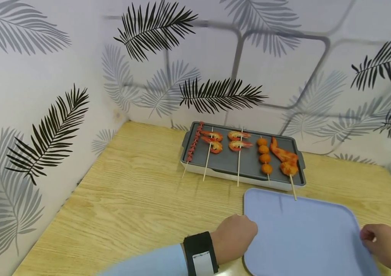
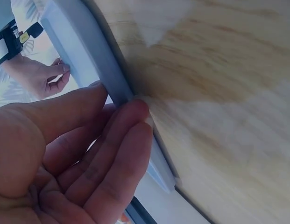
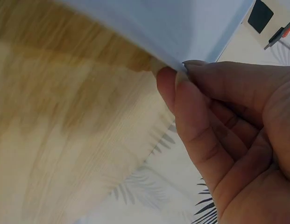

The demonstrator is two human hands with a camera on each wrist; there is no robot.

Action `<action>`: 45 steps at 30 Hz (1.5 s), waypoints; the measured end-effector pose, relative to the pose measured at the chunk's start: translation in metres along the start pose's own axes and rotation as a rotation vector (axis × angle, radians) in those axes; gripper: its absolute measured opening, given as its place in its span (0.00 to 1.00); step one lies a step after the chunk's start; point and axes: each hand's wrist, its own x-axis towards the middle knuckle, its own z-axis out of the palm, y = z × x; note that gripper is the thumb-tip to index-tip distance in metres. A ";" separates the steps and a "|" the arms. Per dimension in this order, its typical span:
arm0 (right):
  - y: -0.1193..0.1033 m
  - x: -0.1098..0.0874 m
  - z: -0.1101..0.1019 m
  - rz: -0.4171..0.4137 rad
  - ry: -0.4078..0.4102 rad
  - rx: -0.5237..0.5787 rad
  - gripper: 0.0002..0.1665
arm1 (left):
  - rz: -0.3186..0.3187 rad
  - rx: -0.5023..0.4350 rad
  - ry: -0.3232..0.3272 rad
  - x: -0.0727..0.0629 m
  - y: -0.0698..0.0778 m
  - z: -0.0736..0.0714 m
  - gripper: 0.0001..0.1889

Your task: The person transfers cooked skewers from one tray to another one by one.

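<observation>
A light blue tray (image 1: 306,234) with rounded corners lies in front of me on the wooden table. My left hand (image 1: 235,237) is at its left edge; in the left wrist view, thumb and fingers pinch the tray rim (image 2: 105,60). On the opposite side, my right hand (image 1: 388,243) pinches the right edge between thumb and fingertips, and the right wrist view shows the tray's raised rim (image 3: 149,35) in that grip. Nothing lies on the visible part of the tray.
Behind the tray stands a dark grey griddle (image 1: 250,165) holding a red-piece skewer (image 1: 194,142), two shrimp skewers (image 1: 239,145), a ball skewer (image 1: 265,158) and a chicken wing skewer (image 1: 286,159). The wing's stick overhangs the tray's far edge. Leaf-patterned walls (image 1: 88,69) border the table (image 1: 130,191).
</observation>
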 end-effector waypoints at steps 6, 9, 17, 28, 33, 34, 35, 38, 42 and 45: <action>-0.019 0.007 -0.001 -0.020 -0.047 0.016 0.07 | 0.014 0.013 0.040 -0.015 -0.016 0.001 0.16; -0.028 0.013 -0.001 -0.052 -0.043 0.018 0.05 | -0.004 -0.023 0.028 -0.022 -0.025 0.003 0.15; -0.048 0.023 -0.001 -0.097 -0.030 0.045 0.03 | -0.041 -0.068 -0.028 -0.036 -0.041 0.001 0.10; -0.083 0.036 0.000 -0.081 -0.116 0.112 0.02 | -0.132 -0.099 -0.077 -0.062 -0.062 -0.001 0.05; -0.093 0.040 0.002 -0.070 -0.119 0.115 0.02 | -0.145 -0.086 -0.051 -0.068 -0.069 -0.002 0.08; -0.095 0.041 0.002 -0.066 -0.119 0.122 0.03 | -0.151 -0.097 -0.049 -0.069 -0.071 -0.003 0.08; -0.097 0.041 0.003 -0.061 -0.120 0.128 0.03 | -0.160 -0.115 -0.052 -0.070 -0.073 -0.003 0.08; -0.104 0.043 0.004 -0.027 -0.143 0.158 0.04 | -0.187 -0.158 -0.059 -0.073 -0.080 -0.003 0.08; -0.114 0.045 0.006 -0.008 -0.164 0.215 0.05 | -0.213 -0.163 -0.077 -0.080 -0.086 -0.004 0.07; -0.120 0.046 0.006 -0.052 -0.140 0.232 0.05 | -0.236 -0.172 -0.089 -0.085 -0.091 -0.003 0.07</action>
